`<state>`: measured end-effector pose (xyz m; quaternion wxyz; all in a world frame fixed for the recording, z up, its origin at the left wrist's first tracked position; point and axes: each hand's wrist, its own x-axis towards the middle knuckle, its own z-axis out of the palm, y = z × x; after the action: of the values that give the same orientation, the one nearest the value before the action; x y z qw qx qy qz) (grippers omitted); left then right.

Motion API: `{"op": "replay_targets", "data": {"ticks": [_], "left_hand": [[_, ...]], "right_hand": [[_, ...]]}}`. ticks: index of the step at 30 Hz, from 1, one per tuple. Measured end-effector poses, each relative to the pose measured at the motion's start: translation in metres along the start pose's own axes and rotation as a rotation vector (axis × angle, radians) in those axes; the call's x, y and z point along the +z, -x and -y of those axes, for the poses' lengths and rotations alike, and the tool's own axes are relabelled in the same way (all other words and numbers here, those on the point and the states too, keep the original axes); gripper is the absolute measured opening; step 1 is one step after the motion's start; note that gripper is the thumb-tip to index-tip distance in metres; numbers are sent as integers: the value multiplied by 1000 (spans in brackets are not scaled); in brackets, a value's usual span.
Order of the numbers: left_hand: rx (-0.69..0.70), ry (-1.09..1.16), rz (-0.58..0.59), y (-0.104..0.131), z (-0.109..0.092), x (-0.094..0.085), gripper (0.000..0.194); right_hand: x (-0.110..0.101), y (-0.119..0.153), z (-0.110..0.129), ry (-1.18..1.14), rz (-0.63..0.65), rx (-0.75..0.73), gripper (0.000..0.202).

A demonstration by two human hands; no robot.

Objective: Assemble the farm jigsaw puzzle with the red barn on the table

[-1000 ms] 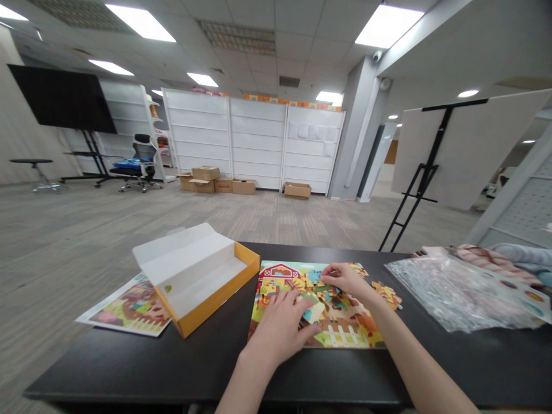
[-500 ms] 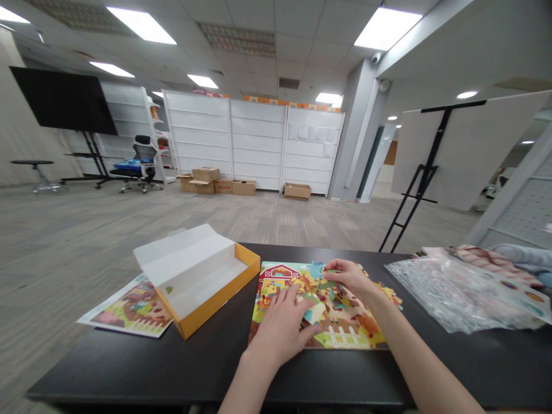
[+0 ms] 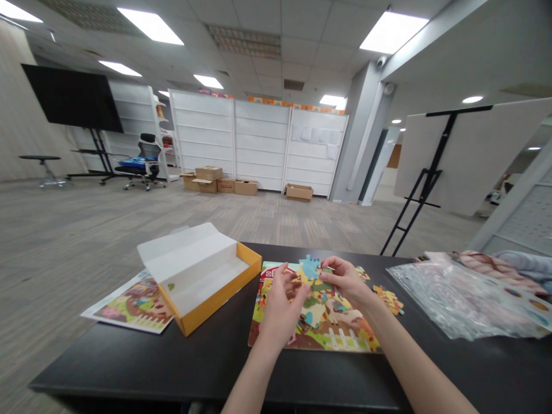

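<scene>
A colourful farm-scene jigsaw board (image 3: 297, 343) lies on the dark table in front of me, with loose puzzle pieces heaped over its middle. My right hand (image 3: 345, 280) is closed at the right edge of a light blue puzzle piece (image 3: 309, 268), pinching it above the board's far side. To the left, my left hand (image 3: 282, 305) hovers over the board with thumb and fingers apart. It holds nothing that I can see. White fence pickets and a brown-and-white cow show along the board's near part.
An open yellow box (image 3: 215, 299) with a white inside stands left of the board, partly over a printed picture sheet (image 3: 138, 305). Yellowish puzzle pieces (image 3: 389, 300) lie off the board's right edge. Clear plastic packaging (image 3: 448, 293) and folded cloth (image 3: 500, 264) rest at the right.
The light blue piece has come up and slightly left, with my right fingers at its edge. My left hand has lifted and turned more upright, off the pieces.
</scene>
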<state>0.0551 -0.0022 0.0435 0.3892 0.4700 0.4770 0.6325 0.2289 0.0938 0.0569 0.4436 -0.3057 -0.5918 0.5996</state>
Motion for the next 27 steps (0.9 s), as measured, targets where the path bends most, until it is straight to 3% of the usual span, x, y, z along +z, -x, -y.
{"op": "replay_targets", "data": {"ticks": [3, 7, 11, 17, 27], "left_hand": [[-47, 156, 88, -1, -3, 0, 59], [-27, 127, 124, -1, -6, -2, 44], [-13, 53, 84, -3, -6, -5, 40], [-42, 122, -53, -8, -6, -10, 43], [-53, 81, -81, -8, -7, -16, 35]], "right_hand": [[3, 2, 1, 10, 69, 25, 37], [4, 3, 0, 14, 145, 61, 37], [1, 3, -2, 6, 173, 44, 34], [-2, 3, -2, 52, 230, 84, 36], [3, 2, -1, 256, 166, 53, 41]]}}
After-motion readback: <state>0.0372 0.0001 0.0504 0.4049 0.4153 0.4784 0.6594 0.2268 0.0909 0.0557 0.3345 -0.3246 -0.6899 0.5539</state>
